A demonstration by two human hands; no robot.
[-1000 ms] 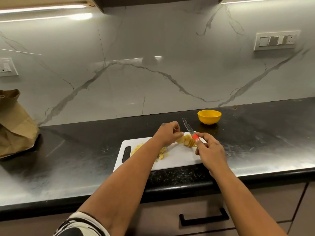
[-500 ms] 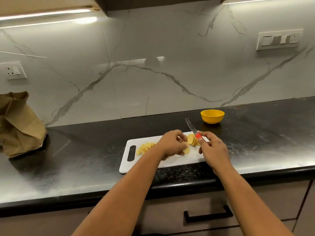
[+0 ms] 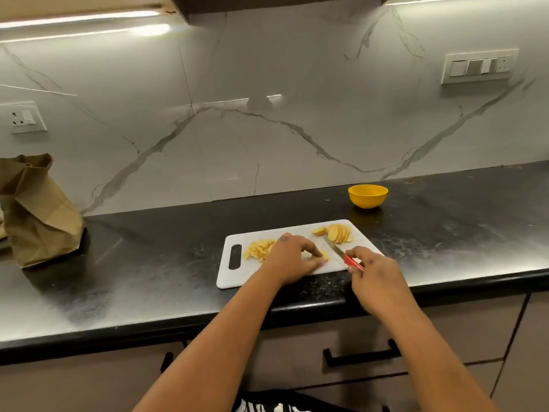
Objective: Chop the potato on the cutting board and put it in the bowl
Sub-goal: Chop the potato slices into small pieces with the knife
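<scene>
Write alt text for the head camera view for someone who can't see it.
A person's left hand holds a potato slice on a white cutting board while the right hand grips a red-handled knife beside it. Diced potato and a fan of slices lie on the board; a yellow bowl stands behind on the black counter.

The left hand [image 3: 292, 257] covers most of the potato slice [image 3: 325, 255] it holds down — only an edge shows past the fingertips. It also hides part of the chopped pile [image 3: 259, 249]. The right hand [image 3: 375, 273] swallows most of the knife [image 3: 341, 253] handle. The paper bag [image 3: 35, 209] is cut off at the left edge — its contents unseen.
</scene>
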